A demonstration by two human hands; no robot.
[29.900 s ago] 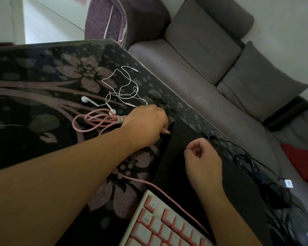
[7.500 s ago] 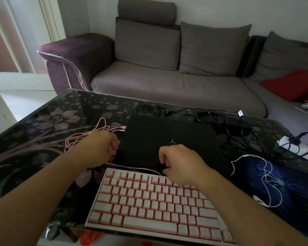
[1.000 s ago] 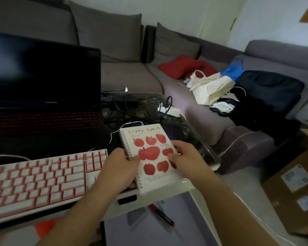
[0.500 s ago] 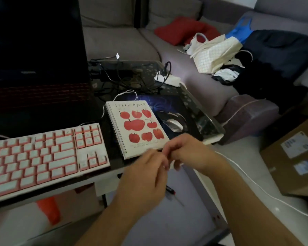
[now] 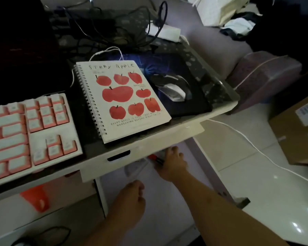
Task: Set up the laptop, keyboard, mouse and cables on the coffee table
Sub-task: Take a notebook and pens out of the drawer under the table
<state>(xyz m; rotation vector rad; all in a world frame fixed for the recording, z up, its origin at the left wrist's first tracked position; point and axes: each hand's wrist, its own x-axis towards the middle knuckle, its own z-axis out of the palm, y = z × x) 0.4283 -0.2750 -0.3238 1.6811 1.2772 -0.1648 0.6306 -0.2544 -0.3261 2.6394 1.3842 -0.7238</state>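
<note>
Currently reaching with the right hand (image 5: 172, 162) under the coffee table's rim (image 5: 149, 141), just below the near edge of the notebook (image 5: 121, 98), toward a red and black pen (image 5: 155, 158). Too blurred to tell a closed grip on the pen from a mere touch. Holding nothing with the left hand (image 5: 130, 201), lower still below the notebook, fingers loosely curled.

Left of the notebook, a pink and white keyboard (image 5: 25, 132). Right of the notebook, a mouse (image 5: 172, 89) on a dark mouse pad (image 5: 194, 102). Behind the notebook, tangled cables (image 5: 114, 29), and further left the dark laptop (image 5: 16, 41).

Likely risks:
- Knocking the pen deeper under the rim with a blind grab.
- Bumping the rim on the way up and nudging the notebook, close to that edge, off the table.
- Snagging the white floor cable (image 5: 256, 148) to the right of the notebook.
</note>
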